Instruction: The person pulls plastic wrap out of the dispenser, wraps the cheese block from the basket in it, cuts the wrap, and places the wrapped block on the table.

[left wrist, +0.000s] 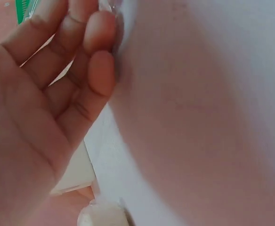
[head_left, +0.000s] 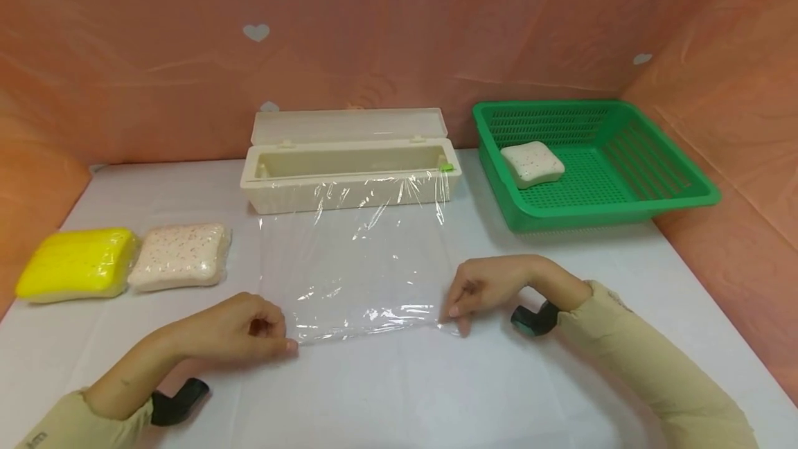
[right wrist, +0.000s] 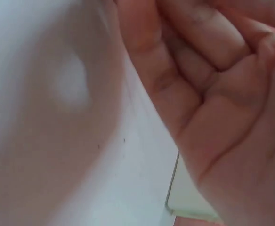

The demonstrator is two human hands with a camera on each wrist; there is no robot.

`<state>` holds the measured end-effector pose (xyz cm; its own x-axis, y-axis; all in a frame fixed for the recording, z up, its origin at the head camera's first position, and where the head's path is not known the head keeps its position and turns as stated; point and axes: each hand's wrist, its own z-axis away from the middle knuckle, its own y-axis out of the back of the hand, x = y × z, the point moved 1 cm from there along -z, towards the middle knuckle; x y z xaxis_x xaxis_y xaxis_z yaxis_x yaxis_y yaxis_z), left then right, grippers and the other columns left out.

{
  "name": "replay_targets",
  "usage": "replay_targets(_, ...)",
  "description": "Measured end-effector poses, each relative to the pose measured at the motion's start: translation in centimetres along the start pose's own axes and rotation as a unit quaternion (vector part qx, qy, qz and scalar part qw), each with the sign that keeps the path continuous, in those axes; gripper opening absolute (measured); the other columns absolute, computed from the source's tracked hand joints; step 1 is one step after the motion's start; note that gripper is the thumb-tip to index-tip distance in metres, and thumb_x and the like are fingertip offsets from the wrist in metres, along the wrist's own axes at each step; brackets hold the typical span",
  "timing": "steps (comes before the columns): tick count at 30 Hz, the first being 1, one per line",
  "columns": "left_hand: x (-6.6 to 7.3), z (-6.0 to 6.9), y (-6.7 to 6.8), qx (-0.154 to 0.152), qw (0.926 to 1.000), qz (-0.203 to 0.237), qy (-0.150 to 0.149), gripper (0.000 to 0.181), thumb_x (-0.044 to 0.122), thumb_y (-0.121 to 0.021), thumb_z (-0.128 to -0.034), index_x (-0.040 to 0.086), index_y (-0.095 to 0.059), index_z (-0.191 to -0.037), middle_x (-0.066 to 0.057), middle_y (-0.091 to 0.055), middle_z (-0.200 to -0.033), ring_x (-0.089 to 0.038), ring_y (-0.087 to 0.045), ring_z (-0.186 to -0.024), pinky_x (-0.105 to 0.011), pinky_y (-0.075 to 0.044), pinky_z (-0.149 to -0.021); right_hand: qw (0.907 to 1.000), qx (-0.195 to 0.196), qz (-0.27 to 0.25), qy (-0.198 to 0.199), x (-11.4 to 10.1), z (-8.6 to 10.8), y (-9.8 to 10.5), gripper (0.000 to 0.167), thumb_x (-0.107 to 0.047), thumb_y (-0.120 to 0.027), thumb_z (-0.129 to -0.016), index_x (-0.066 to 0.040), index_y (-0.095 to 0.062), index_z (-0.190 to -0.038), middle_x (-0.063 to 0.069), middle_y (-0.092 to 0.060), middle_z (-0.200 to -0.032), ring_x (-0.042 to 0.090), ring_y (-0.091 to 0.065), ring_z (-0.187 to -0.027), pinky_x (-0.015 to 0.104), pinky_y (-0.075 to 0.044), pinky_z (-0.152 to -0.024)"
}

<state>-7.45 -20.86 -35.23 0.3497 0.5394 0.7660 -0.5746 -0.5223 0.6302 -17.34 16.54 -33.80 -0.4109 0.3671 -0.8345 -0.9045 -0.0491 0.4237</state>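
Note:
A clear sheet of plastic wrap [head_left: 368,269] stretches from the front of a cream dispenser box [head_left: 349,192] toward me over the white table. My left hand [head_left: 240,331] pinches its near left corner, and my right hand [head_left: 489,289] pinches the near right corner. The box's lid [head_left: 349,126] stands raised at the back. In the left wrist view the left hand's fingers [left wrist: 101,70] are curled, with a bit of shiny film at their tips. The right wrist view shows the right palm [right wrist: 231,122] and bent fingers; their tips are cut off.
At the left lie a wrapped yellow sponge-like block [head_left: 77,263] and a wrapped pale speckled block [head_left: 181,256], side by side. A green basket [head_left: 623,213] at the back right holds another pale speckled block [head_left: 533,162]. A small green tab [head_left: 446,167] sits on the dispenser's right end.

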Motion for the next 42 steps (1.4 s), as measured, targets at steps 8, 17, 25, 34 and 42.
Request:
replay_targets(8,0.2,-0.4,0.9,0.182,0.9705,-0.075,0.139,0.022,0.026,-0.063,-0.0923,0.015,-0.059,-0.073,0.007,-0.050,-0.064,-0.006,-0.045,-0.062,-0.021,-0.037,-0.055,0.9962,0.080,-0.020,0.027,0.2,1.0,0.8,0.019,-0.011,-0.062,-0.093,0.001,-0.069,-0.107,0.014,-0.071,-0.090,0.017,-0.066,-0.080,0.027,-0.055,-0.074)
replay_targets(17,0.1,-0.9,1.1,0.328,0.9229,-0.023,0.201,0.028,0.017,-0.062,-0.0912,-0.005,-0.057,-0.107,-0.025,-0.051,-0.112,-0.036,-0.060,-0.096,-0.040,-0.049,-0.083,0.9889,0.147,0.012,0.018,0.0,1.5,1.8,0.025,-0.012,-0.063,-0.092,0.001,-0.065,-0.114,0.012,-0.072,-0.093,0.028,-0.068,-0.086,0.029,-0.055,-0.077)
replay_targets(25,-0.2,-1.5,1.1,0.295,0.9258,0.073,0.225,0.044,0.018,-0.057,-0.0952,-0.008,-0.045,-0.128,-0.034,-0.044,-0.132,-0.049,-0.049,-0.120,-0.057,-0.040,-0.100,0.9856,0.167,0.018,0.022,-0.4,1.9,2.5,0.025,-0.009,-0.062,-0.092,0.003,-0.063,-0.114,0.015,-0.071,-0.094,0.029,-0.067,-0.085,0.029,-0.055,-0.077)
replay_targets(34,-1.5,-1.9,1.4,0.265,0.9235,0.105,0.256,0.047,0.015,-0.057,-0.0950,-0.006,-0.044,-0.135,-0.028,-0.051,-0.130,-0.036,-0.054,-0.115,-0.026,-0.045,-0.084,0.9704,0.236,0.048,0.019,-1.5,3.4,3.8,0.023,-0.008,-0.062,-0.093,0.002,-0.063,-0.113,0.013,-0.070,-0.096,0.026,-0.066,-0.088,0.028,-0.054,-0.081)
replay_targets(42,-2.1,-2.1,1.1,0.249,0.9303,0.107,0.247,0.046,0.006,-0.059,-0.0898,-0.008,-0.045,-0.131,-0.025,-0.056,-0.120,-0.007,-0.055,-0.092,-0.013,-0.046,-0.072,0.9372,0.347,0.032,-0.003,-2.1,6.2,6.7,0.020,-0.006,-0.059,-0.094,0.003,-0.064,-0.112,0.002,-0.071,-0.092,0.016,-0.067,-0.083,0.026,-0.054,-0.073)
